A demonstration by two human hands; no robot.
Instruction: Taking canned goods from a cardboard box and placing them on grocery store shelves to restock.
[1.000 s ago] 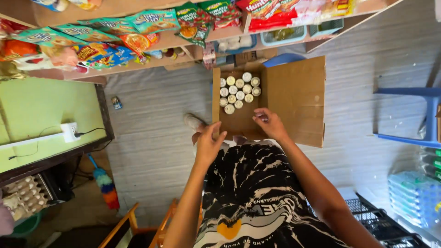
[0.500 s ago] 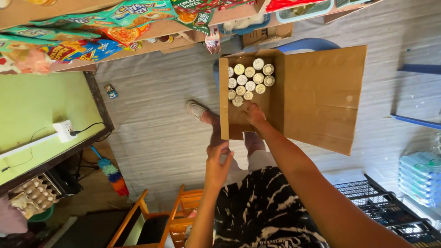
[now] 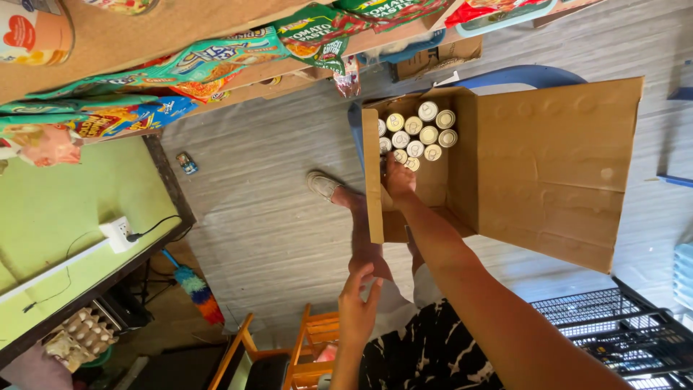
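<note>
While my right-hand fingers [image 3: 395,167] are down among the small round silver-lidded cans [image 3: 419,133], I can't tell whether they have closed on one, since the back of my right hand [image 3: 399,179] hides the tips. Those cans stand packed upright at the far end of the open brown cardboard box [image 3: 556,166], which rests on a blue plastic chair [image 3: 520,74]. I judge a grip by the rim, lifted straight up, clears the neighbours best. My left hand [image 3: 357,307] hangs open near my knee, holding nothing.
</note>
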